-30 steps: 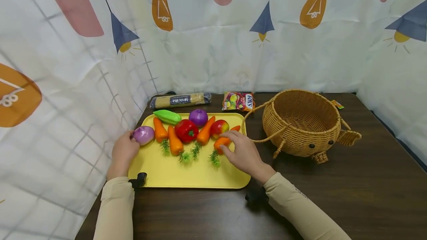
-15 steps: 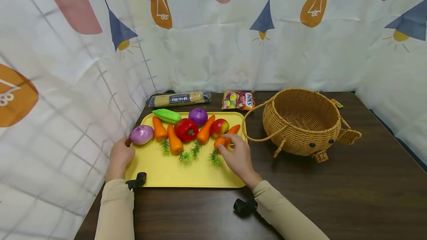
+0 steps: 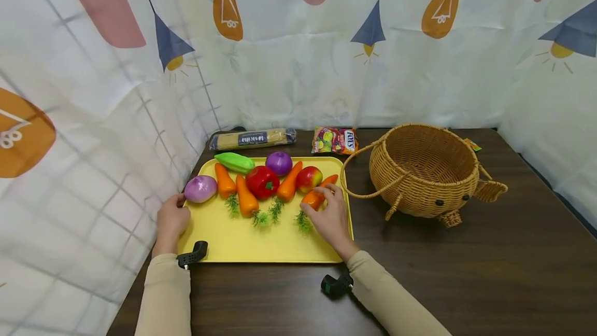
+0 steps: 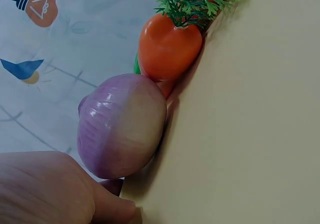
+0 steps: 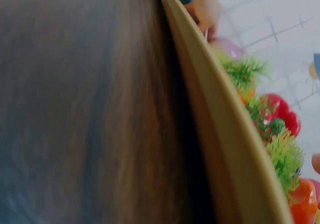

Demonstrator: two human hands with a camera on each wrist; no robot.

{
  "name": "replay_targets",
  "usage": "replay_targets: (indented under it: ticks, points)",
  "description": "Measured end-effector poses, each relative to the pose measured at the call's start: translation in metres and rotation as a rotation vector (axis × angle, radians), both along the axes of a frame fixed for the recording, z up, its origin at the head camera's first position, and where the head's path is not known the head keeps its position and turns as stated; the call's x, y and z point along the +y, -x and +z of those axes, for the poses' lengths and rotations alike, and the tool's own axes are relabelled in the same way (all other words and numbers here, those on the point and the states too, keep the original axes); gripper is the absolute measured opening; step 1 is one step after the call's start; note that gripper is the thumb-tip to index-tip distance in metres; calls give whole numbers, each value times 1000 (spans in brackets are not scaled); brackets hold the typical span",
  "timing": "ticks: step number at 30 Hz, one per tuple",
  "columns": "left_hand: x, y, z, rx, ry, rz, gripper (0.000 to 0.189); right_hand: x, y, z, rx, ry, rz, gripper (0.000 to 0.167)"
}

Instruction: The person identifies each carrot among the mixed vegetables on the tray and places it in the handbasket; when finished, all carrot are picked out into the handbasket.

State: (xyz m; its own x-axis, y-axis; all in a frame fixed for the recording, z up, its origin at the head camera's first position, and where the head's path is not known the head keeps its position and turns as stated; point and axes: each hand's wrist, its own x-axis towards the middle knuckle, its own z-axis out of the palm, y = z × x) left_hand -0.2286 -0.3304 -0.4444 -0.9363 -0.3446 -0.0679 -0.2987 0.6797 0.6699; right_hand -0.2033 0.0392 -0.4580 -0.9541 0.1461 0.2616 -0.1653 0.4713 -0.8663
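Observation:
In the head view my left hand (image 3: pixel 172 220) holds the left rim of the yellow tray (image 3: pixel 261 245). The left wrist view shows its thumb over the rim, just below a purple onion (image 4: pixel 121 129); its other fingers are mostly hidden. My right hand (image 3: pixel 332 217) bends its thumb and fingers around the rightmost orange carrot (image 3: pixel 313 199), whose leafy end points toward me. Along the tray's back half lie several other carrots (image 3: pixel 245 198), a red bell pepper (image 3: pixel 262 183), a red-yellow apple (image 3: pixel 308 179), a second purple onion (image 3: pixel 279 163) and a long green vegetable (image 3: pixel 235 162).
Right of the tray stands a wicker basket (image 3: pixel 420 196) with an animal face; its handle (image 3: pixel 361 194) leans over the tray's right edge. Behind the tray lie a pasta pack (image 3: pixel 253 139) and a FOX'S candy bag (image 3: pixel 334 141). A printed curtain borders the dark table (image 3: pixel 513 263).
My left hand has slid from beside the left onion down to the tray's rim. My right wrist has swung left and toward me while the fingers have stayed at the rightmost carrot.

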Motion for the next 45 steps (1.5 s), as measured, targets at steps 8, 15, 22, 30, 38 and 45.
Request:
replay_targets:
  ticks: [8, 15, 22, 30, 38, 45]
  points:
    - [1, 1, -1, 22, -9, 25, 51, -2, 1, -7, 9, -63, 9, 38]
    - [1, 0, -5, 28, 0, 23, 50, -1, 1, -10, 9, -43, -11, 33]
    - [-1, 0, -6, 24, 0, 29, 50, -1, 1, -9, -8, -27, -42, 33]
    - [-1, 0, -6, 26, -1, 29, 50, 1, 2, -10, -1, 49, -103, 29]
    - [-1, 1, -7, 30, 7, 29, 49, 2, 0, -10, 65, 79, -143, 33]
    - [-1, 1, -7, 36, 15, 27, 48, 1, 1, -10, 218, 55, -138, 39]
